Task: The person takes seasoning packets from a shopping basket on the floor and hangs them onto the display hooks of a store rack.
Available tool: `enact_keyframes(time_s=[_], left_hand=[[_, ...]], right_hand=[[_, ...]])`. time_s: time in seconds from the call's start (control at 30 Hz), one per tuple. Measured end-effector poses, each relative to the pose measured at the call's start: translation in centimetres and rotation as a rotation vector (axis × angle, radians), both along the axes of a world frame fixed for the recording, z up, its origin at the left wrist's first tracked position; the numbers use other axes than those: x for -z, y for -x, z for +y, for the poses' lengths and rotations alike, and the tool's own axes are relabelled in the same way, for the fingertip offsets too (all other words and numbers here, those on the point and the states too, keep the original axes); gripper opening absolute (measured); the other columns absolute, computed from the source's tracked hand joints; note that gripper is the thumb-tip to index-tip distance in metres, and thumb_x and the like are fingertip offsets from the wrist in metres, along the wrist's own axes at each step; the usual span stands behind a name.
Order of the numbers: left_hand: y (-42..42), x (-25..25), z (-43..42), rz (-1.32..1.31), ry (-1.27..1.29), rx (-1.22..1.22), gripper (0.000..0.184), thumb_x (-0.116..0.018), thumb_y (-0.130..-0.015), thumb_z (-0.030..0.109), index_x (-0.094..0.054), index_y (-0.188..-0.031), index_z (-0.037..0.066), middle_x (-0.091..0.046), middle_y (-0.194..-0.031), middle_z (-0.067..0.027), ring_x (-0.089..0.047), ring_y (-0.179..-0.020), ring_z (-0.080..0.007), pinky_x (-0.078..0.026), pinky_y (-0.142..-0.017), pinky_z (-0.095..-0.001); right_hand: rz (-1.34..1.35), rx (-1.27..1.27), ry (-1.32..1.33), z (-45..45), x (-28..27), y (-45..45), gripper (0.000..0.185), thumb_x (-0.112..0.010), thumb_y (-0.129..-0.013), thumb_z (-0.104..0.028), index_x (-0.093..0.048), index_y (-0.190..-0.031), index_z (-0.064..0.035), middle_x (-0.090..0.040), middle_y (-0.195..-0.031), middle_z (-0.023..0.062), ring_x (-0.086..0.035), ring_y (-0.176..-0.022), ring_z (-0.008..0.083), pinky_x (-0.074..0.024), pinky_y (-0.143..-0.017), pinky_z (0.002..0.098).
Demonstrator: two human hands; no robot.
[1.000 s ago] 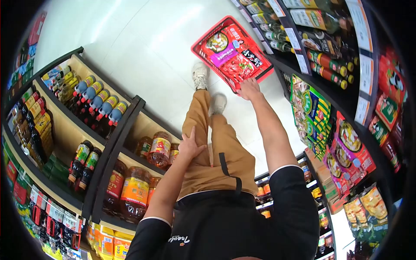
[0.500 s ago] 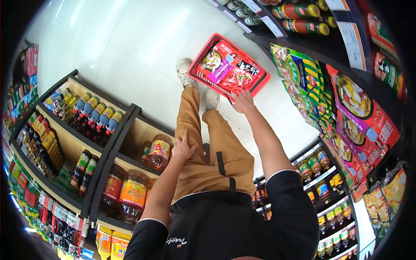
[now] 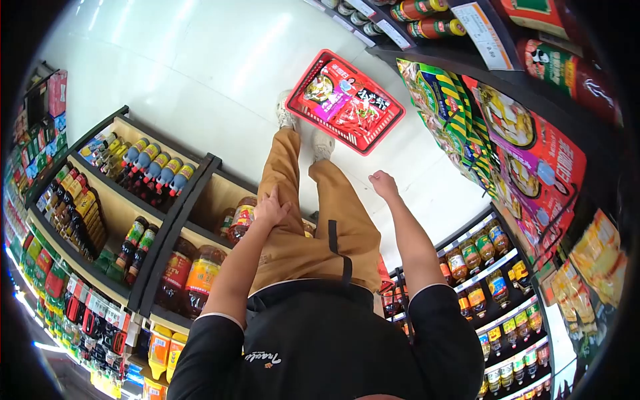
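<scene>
My left hand (image 3: 271, 210) lies on the thigh of my brown trousers (image 3: 283, 160), its fingers stretched out and holding nothing. Over the pale floor, my right hand (image 3: 383, 185) is curled closed, with no object showing in it. It is apart from the red shopping basket (image 3: 368, 148), which stands on the floor just beyond my shoes. Inside the basket lie a red food packet with a bowl picture (image 3: 320, 90) and another red packet (image 3: 360, 117) printed with dark characters.
Wooden shelves with dark edges (image 3: 175, 207) on the left bear sauce bottles and big orange-labelled jars (image 3: 205, 272). At the right hang green packets (image 3: 443, 110) and red packets (image 3: 543, 143) below a jar shelf. Another jar rack (image 3: 497, 283) stands at lower right.
My right hand has let go of the basket's near edge and drawn back toward me, closing. The basket stays on the floor. My left hand still rests on the thigh.
</scene>
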State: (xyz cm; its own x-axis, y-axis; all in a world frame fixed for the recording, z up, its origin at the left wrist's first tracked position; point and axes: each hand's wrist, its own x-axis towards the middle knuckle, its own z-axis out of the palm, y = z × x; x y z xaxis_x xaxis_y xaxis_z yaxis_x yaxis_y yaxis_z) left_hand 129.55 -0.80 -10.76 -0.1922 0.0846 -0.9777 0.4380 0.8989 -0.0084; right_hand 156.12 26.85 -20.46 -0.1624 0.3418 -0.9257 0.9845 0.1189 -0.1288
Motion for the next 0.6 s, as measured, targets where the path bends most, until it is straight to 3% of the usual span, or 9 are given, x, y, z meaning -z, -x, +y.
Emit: enact_keyframes(time_s=[0.2, 0.37, 0.6], left_hand=[[4.7, -3.1, 1.1, 0.043, -0.019, -0.111, 0.077, -0.057, -0.085, 0.053, -0.031, -0.145, 0.012, -0.043, -0.14, -0.0232, -0.049, -0.123, -0.0376, -0.042, -0.1, -0.0458], [7.3, -0.7, -2.2, -0.163, 0.029, 0.062, 0.072, -0.056, -0.086, 0.052, -0.039, -0.137, 0.006, -0.052, -0.132, -0.022, -0.052, -0.12, -0.0367, -0.042, -0.1, -0.0456], [13.1, -0.9, -2.4, -0.192, 0.091, -0.057, 0.081, -0.058, -0.083, 0.056, -0.035, -0.14, 0.003, -0.052, -0.132, -0.0233, -0.049, -0.124, -0.037, -0.041, -0.102, -0.0447]], right_hand=[[0.092, 0.026, -0.013, -2.0, -1.8, 6.9, 0.036, -0.062, -0.085, -0.039, -0.066, -0.103, -0.0077, -0.069, -0.101, 0.0159, -0.066, -0.096, 0.0308, -0.0505, -0.084, 0.0385], [0.119, 0.152, -0.061, -2.6, -3.8, 10.7, 0.033, -0.063, -0.085, -0.035, -0.066, -0.102, -0.0072, -0.069, -0.102, 0.0159, -0.066, -0.095, 0.0285, -0.0509, -0.083, 0.0363], [0.094, 0.275, -0.132, -3.9, -4.2, 10.4, 0.035, -0.063, -0.085, -0.035, -0.065, -0.101, -0.0049, -0.07, -0.099, 0.0151, -0.066, -0.095, 0.0285, -0.0508, -0.083, 0.0371]])
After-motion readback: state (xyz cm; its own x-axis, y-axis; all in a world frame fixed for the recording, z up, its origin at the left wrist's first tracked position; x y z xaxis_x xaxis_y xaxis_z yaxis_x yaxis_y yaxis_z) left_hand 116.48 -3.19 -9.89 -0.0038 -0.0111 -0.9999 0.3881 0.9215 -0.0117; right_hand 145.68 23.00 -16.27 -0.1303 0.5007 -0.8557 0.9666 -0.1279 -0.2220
